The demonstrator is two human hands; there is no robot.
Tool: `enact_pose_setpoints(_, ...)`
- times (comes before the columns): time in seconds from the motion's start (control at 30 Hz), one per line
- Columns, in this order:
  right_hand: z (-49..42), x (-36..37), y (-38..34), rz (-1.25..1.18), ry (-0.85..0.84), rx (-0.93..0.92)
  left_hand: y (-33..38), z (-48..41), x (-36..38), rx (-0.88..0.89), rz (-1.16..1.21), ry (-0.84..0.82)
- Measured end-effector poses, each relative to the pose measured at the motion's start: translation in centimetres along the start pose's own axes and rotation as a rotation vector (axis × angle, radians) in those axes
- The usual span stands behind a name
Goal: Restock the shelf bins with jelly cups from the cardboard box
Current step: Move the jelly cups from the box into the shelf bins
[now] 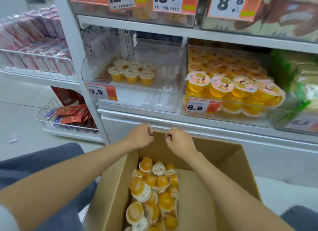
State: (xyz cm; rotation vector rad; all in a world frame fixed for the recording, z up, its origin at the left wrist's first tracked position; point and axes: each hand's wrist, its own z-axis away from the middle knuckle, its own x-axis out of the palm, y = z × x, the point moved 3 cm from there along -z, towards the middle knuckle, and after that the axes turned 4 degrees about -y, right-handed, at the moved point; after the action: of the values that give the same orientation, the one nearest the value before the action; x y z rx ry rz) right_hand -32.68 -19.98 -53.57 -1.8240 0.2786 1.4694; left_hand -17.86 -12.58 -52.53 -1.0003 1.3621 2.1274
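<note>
White steel shop shelving (172, 33) fills the background, and we're low down in front of it. Both hands are up over the far edge of the cardboard box (215, 187): left hand (141, 136) curled into a loose fist, right hand (179, 142) curled the same, knuckles nearly meeting, and nothing visible in either one.

Below the forearms, the box is open, plain brown corrugated board with smooth inner walls. Along its left side lies a jumbled heap of jelly cups (151, 193): small round clear plastic tubs, glossy orange inside, with flat cream foil lids bearing a dark print. Some lie on their sides, some lid-up.

Up on the shelf, a clear, hard-walled plastic bin (154, 96) holds six matching cups (131, 72), upright in two neat rows at its left rear, with the rest of the bin floor bare. An orange-and-white tag reading 9.9 (100, 92) sits on its front.

Just to the right, a neighbouring bin (192, 96) is packed with larger orange cups (232, 88) with pink-printed lids, tagged 6.9 (201, 107). Off to the left, a white wire basket (41, 113) carries red packets (72, 113).
</note>
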Motion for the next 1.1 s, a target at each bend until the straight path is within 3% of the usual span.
enact_pose_setpoints(0.13,3.8,7.0,7.4,-0.101,-0.333,0.31,-5.0,-2.2,8.3,-0.21,-0.111,-0.24)
enact_pose_setpoints(0.23,4.7,11.4,11.0,-0.173,-0.473,0.451,-7.9,-3.7,12.8,-0.334,-0.117,-0.314)
enact_pose_setpoints(0.43,4.3,19.2,12.9,-0.344,-0.568,0.494,-11.8,-5.8,18.3,-0.574,0.217,-0.157)
enact_pose_setpoints(0.53,3.3,22.3,12.6,-0.223,-0.618,0.468,-12.9,-6.2,19.6,-0.65,0.183,-0.103)
enact_pose_setpoints(0.67,2.2,25.0,11.6,-0.082,-0.56,0.451,-14.4,-7.2,20.5,-0.626,0.012,-0.121)
enact_pose_setpoints(0.83,1.5,24.7,10.9,-0.148,-0.29,0.504,-14.0,-6.9,20.9,-0.518,-0.172,-0.172)
enact_pose_setpoints(1.0,1.7,22.9,10.3,-0.176,-0.283,0.364,-13.6,-5.7,20.1,-0.52,-0.015,-0.094)
enact_pose_setpoints(1.1,2.3,19.4,10.1,-0.232,-0.178,0.305,-12.0,-4.8,18.5,-0.542,0.095,-0.058)
